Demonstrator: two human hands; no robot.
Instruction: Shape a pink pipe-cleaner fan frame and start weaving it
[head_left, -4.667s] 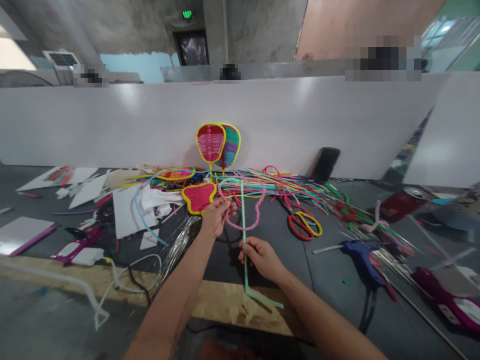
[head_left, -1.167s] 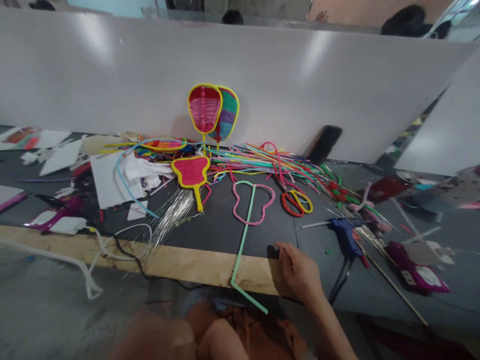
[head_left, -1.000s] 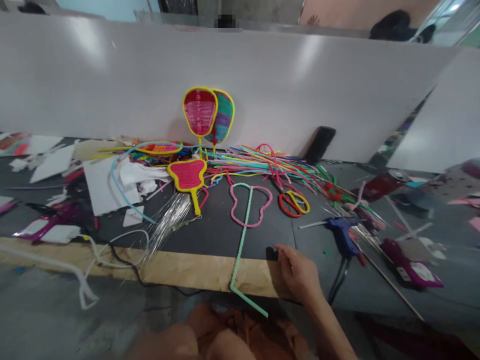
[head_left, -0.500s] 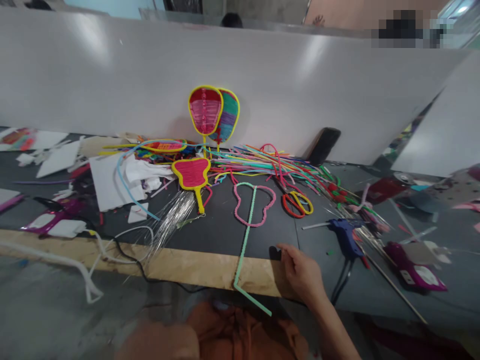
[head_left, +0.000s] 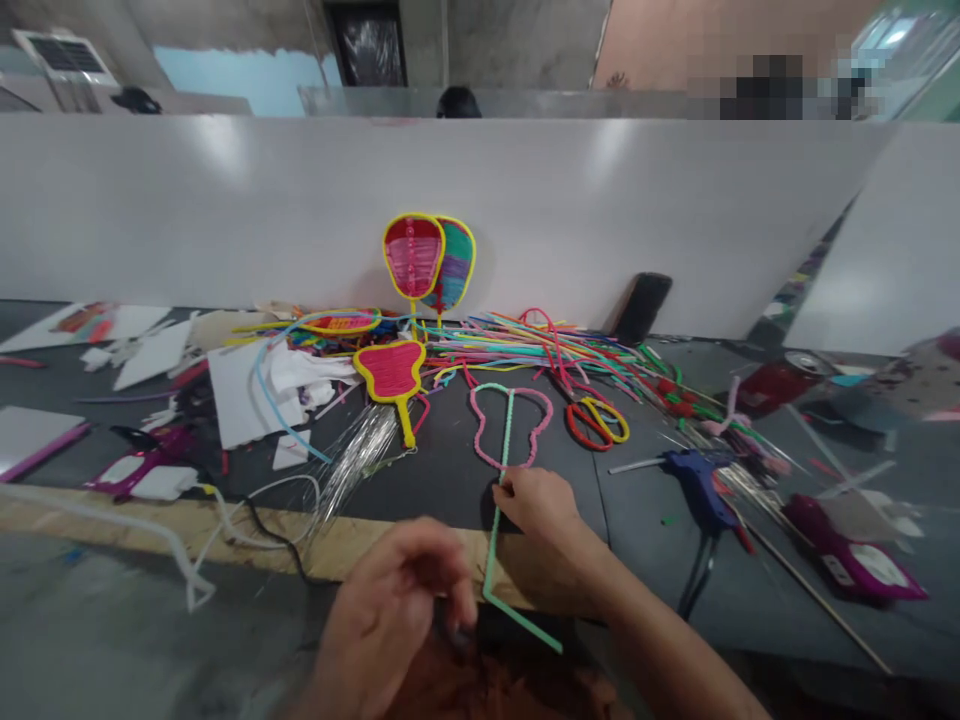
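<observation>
Near the surface's [head_left: 450, 475] front edge, right hand [head_left: 537, 503] pinches stem [head_left: 493, 548] below loop [head_left: 551, 408], axis front-to-back; left hand [head_left: 397, 600] empty, half-curled, left of its bend [head_left: 487, 596].

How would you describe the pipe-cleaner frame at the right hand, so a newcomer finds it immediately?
On the tabletop before the white partition, look between the yellow-edged red fan and the scissors. There lies the pipe-cleaner frame, with the right hand at its mint-green stem. Unlike the filled fan, its wavy, mostly pink outline is unfilled, crossed by the stem.
</observation>
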